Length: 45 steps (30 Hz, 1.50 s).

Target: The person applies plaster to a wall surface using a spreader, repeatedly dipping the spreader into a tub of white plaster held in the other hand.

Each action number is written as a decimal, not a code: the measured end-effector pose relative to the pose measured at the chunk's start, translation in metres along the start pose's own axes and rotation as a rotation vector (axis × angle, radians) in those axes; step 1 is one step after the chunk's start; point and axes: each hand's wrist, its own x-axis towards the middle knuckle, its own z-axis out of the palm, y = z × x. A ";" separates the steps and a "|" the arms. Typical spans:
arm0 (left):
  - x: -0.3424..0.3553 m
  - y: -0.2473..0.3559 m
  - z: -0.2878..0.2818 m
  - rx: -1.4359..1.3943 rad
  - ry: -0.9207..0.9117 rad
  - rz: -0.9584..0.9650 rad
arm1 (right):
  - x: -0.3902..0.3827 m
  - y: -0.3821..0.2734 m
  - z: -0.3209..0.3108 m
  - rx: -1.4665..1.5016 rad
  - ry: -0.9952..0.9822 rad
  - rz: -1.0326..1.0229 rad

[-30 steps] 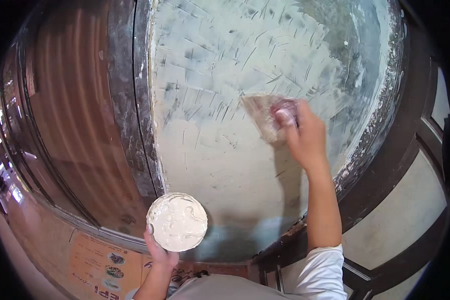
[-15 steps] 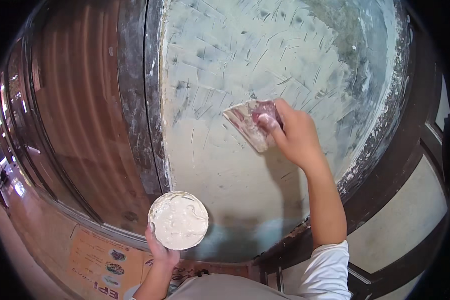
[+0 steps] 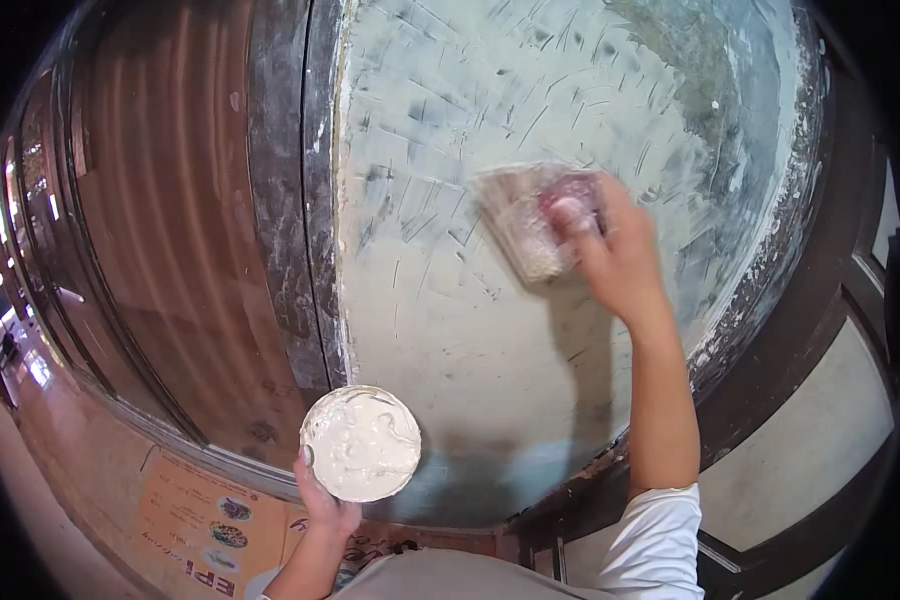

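My right hand [image 3: 618, 240] is closed around a broad putty knife [image 3: 525, 225], smeared with pale filler and blurred by motion. Its wide blade points left and lies at or very near the wall panel [image 3: 470, 340], which carries a patchy off-white coat with many dark scratches. Down at the lower left, my left hand [image 3: 325, 505] grips a round tub [image 3: 415, 470] by its side and underside. Creamy white putty [image 3: 360, 440] fills the tub, its surface swirled. The fingers beneath the tub are hidden.
A dark weathered frame post [image 3: 295, 200] borders the panel on the left, beside brown glazing [image 3: 170, 220]. On the right runs dark wooden framing [image 3: 810, 400] with pale panels. Printed cardboard [image 3: 185, 520] lies on the floor at lower left.
My right hand and the putty knife have moved up and slightly right across the panel. The tub in my left hand has stayed nearly in place. The whole view has shifted slightly.
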 end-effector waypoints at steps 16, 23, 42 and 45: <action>-0.001 -0.007 0.000 0.039 0.008 -0.038 | -0.034 0.032 -0.018 -0.062 0.399 0.112; -0.002 -0.012 0.015 -0.001 0.037 -0.058 | -0.172 0.016 0.040 0.422 0.248 0.421; -0.017 -0.062 0.045 0.054 0.053 -0.082 | -0.272 0.032 0.066 0.218 -0.152 0.155; -0.023 -0.072 0.053 0.076 0.073 -0.085 | -0.271 0.029 0.064 0.255 -0.082 0.055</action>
